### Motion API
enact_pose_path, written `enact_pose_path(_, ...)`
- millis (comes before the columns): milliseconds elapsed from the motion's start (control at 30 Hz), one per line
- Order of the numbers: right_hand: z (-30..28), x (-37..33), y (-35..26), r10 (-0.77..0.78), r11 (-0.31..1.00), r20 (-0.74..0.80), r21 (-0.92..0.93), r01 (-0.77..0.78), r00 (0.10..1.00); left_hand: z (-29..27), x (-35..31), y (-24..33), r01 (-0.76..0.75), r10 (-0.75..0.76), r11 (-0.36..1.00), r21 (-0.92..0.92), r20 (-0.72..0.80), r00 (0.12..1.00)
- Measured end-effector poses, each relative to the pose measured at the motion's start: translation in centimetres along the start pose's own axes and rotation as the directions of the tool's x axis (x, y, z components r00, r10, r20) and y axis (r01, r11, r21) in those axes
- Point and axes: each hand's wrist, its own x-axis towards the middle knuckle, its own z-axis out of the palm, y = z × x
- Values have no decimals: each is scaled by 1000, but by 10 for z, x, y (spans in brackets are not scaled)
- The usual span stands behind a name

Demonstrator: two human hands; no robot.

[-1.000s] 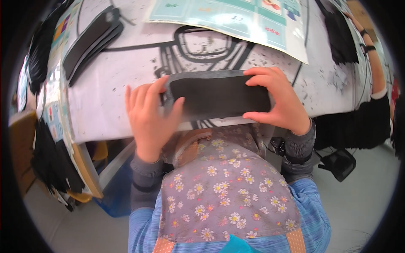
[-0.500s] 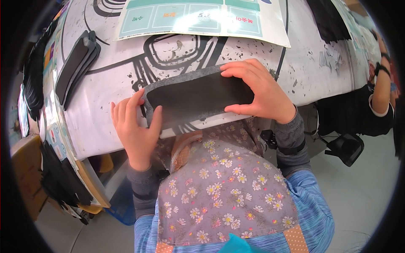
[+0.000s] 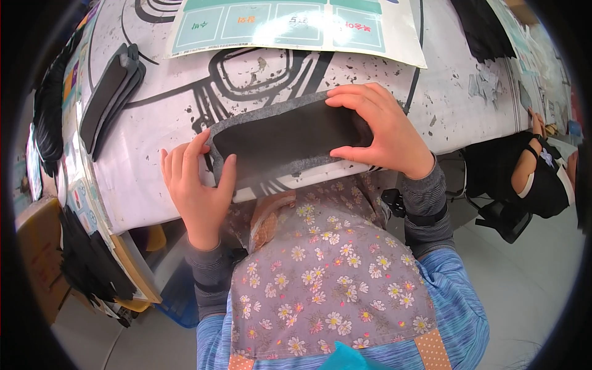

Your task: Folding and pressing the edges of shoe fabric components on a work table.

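Between my two hands is an oblong black piece with a fuzzy grey felt-like border (image 3: 290,139), held over the table's near edge. My left hand (image 3: 198,188) grips its left end, thumb on the near side and fingers at the far corner. At the other end, my right hand (image 3: 385,132) pinches it, fingers over the far edge and thumb along the near edge. The underside of the piece is hidden. Farther left on the table lies a stack of similar dark grey pieces (image 3: 111,98).
A white table cover with black line drawings (image 3: 148,166) is strewn with dark scraps. A glossy printed sheet (image 3: 283,31) lies at the far side, black cloth (image 3: 484,28) at the far right. Black strips (image 3: 92,253) hang at the left. A co-worker in black (image 3: 530,169) sits at the right.
The piece has tilted slightly, so more of its grey near border shows. My right hand has shifted a little. The co-worker at the right has moved, reaching an arm toward the table.
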Motion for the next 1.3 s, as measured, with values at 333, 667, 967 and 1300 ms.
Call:
enact_pose_path(333,-2,1,0,18,1000,33,7,-18,999,1,0,-1,-15,15,1000,-6,-8,1000)
enact_pose_path(667,-9,-8,8,125,991,-155,-35,-132,980,3,2,-5,-51,51,999,-4,-49,998)
enact_pose_path(967,0,-31,1,200,979,-477,58,-197,856,-5,-5,-5,-61,55,997,-47,-107,993)
enact_pose_path(1300,60,29,-76,-191,982,-179,-40,186,965,-1,-11,-18,-19,-20,913,-407,-92,996)
